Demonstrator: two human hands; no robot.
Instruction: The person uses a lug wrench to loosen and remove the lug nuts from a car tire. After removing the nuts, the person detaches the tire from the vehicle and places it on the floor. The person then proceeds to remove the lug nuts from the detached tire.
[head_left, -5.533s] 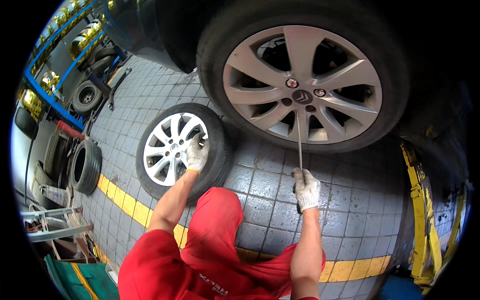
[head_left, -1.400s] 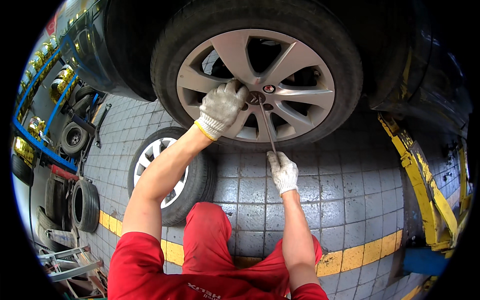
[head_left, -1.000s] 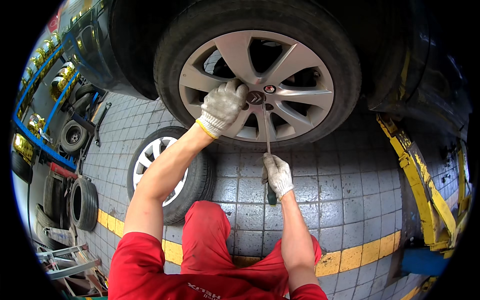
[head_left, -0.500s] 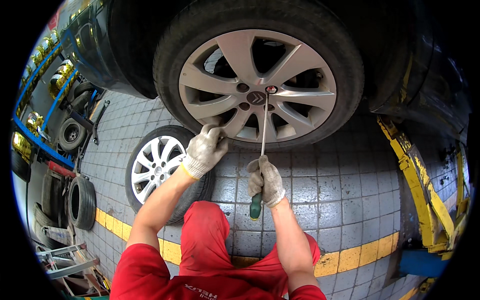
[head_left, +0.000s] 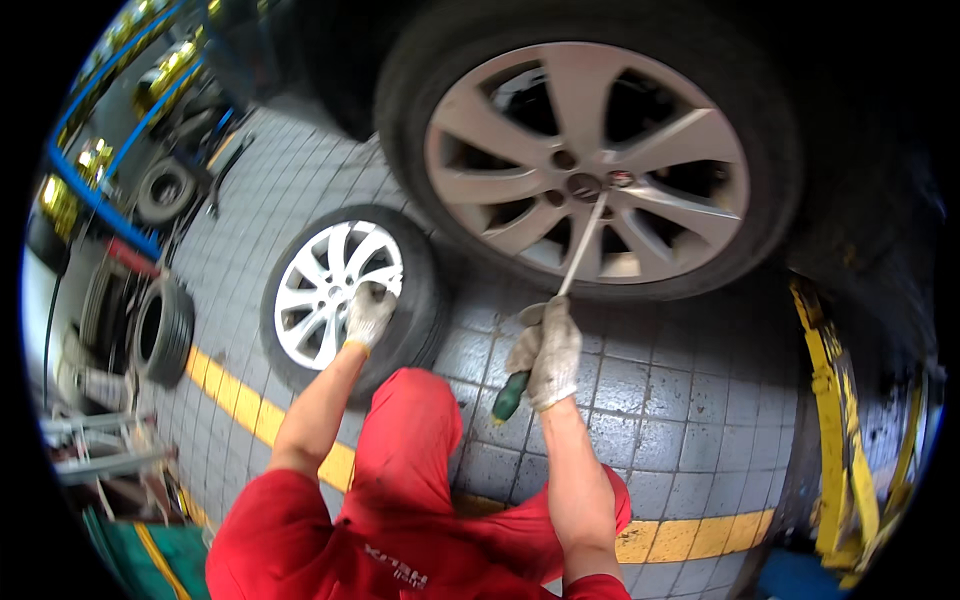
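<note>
Closest, red cloth trousers [head_left: 405, 435] show a bent knee, the shins hidden beneath. The left hand [head_left: 370, 314], in a whitish knitted glove, curls its fingers over the spokes of a silver-white alloy wheel with a black tyre [head_left: 336, 292] lying on the floor; whether it holds anything I cannot tell. A grimier matching glove covers the right hand [head_left: 546, 348], closed around a slim steel-shafted tool with a dark-green handle [head_left: 579, 250], part of that handle concealed by the fingers. Its tip is near the dark centre cap [head_left: 583, 187] of a grey-silver mounted wheel [head_left: 588, 152]; contact is too blurred to judge. The tyre's top is cut off. Farther left, a blue metal rack [head_left: 100, 205], cropped by the rim, holds gold-wrapped bundles [head_left: 62, 202].
</note>
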